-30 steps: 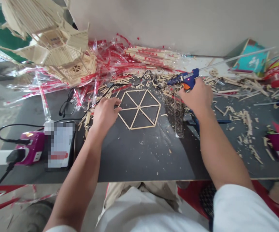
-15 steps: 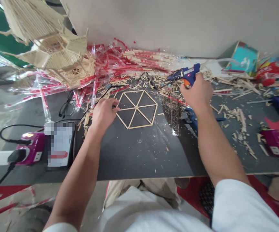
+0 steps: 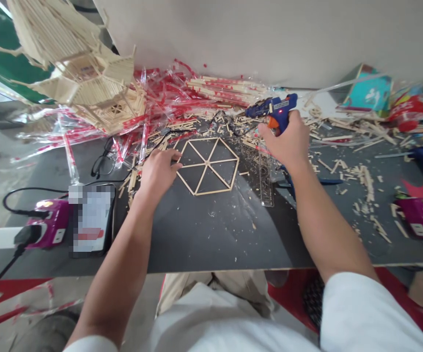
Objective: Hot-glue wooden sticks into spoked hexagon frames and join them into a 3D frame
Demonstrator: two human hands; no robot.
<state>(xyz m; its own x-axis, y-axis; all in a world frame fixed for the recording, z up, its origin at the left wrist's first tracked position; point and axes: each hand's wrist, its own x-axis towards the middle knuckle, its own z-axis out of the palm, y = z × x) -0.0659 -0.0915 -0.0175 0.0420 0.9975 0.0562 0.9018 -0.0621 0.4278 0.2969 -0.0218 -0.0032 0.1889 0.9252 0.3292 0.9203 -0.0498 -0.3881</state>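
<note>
My left hand (image 3: 159, 172) rests on the black board, its fingertips at the left corner of a flat hexagonal frame of wooden craft sticks (image 3: 207, 166) with spokes meeting at the centre. My right hand (image 3: 284, 139) grips a blue hot glue gun (image 3: 274, 108) by its handle, above the frame's upper right side. The nozzle points left, over wooden scraps. A clear ruler (image 3: 266, 181) lies just below my right hand, partly hidden by it.
A large stick-built pagoda model (image 3: 87, 83) leans at the back left on red-printed plastic wrappers (image 3: 167, 93). Scattered stick offcuts cover the board's back and right. Glasses (image 3: 103, 164), a pixelated device (image 3: 90, 220) and purple power sockets (image 3: 48, 230) lie on the left.
My right hand has carried the glue gun a little left and up, toward the frame's upper side. My left hand and the hexagonal frame stay in nearly the same place.
</note>
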